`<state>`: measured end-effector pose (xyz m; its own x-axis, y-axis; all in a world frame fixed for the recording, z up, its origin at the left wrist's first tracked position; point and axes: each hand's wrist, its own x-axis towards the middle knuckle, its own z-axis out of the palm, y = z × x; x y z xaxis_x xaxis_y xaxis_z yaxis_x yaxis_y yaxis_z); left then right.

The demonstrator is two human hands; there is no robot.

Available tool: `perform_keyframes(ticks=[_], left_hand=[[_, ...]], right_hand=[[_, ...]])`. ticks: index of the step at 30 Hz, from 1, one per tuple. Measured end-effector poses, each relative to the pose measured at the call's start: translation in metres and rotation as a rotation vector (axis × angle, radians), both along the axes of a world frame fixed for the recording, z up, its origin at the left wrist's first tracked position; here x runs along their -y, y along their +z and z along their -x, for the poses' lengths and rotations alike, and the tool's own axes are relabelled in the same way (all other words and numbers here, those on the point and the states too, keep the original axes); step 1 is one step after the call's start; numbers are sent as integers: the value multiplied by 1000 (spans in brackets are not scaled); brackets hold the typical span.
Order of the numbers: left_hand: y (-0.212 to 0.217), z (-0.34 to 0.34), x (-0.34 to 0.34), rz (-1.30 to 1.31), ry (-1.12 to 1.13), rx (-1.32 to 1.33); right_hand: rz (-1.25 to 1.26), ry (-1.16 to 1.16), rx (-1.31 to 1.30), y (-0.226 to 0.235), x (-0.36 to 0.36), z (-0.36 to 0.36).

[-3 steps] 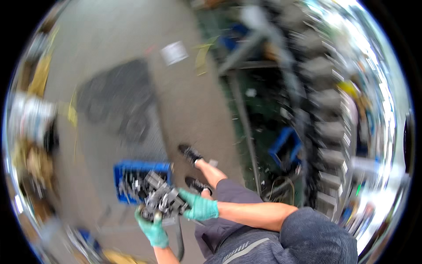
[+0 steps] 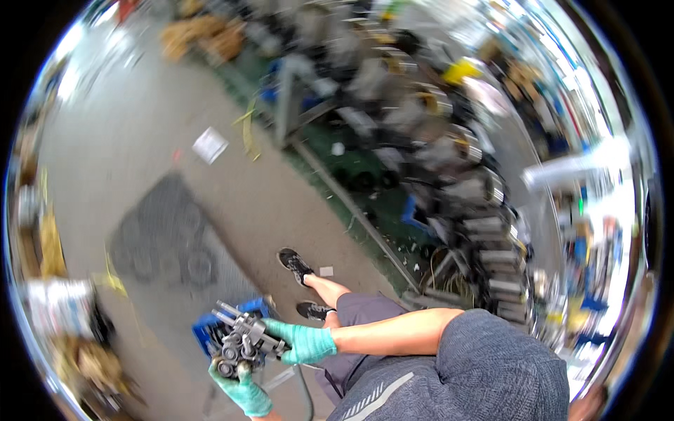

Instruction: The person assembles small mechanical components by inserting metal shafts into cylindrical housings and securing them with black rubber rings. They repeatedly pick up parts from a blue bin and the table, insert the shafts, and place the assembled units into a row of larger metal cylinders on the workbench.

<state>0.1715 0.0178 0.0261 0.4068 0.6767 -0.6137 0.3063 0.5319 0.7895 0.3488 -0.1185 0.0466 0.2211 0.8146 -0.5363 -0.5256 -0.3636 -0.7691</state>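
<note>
Gripping the cluster of grey metal parts (image 2: 247,338) from both sides, the gloved hands hold it near the lower middle of the view, in front of a blue crate (image 2: 258,306). The right hand (image 2: 303,342) closes on its right side, and its fingertips partly disappear behind the metal. The left hand (image 2: 242,391) grips from below, its fingers curled against the lower left of the cluster; the left forearm is cut off by the lower edge. Whether the cluster is one piece or several is hard to make out, and whether it touches the crate cannot be told. Hands and metal cover most of the crate, so its contents are hidden. A dark mat (image 2: 172,235) lies on the floor beyond, its markings faint. The long rack (image 2: 421,126) at upper right is blurred, its load unclear, and the white sack (image 2: 60,309) at far left bends with the rim.
</note>
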Motion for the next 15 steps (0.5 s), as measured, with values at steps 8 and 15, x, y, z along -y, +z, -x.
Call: perform_keyframes(ticks=[8,15], left_hand=[[154,-149,-9,-607,-754,474],[260,-333,134,-679,-1165,417]], right_hand=[[-502,-595,523,57,65,-34],[-736,-1042,333,127,193,-136]])
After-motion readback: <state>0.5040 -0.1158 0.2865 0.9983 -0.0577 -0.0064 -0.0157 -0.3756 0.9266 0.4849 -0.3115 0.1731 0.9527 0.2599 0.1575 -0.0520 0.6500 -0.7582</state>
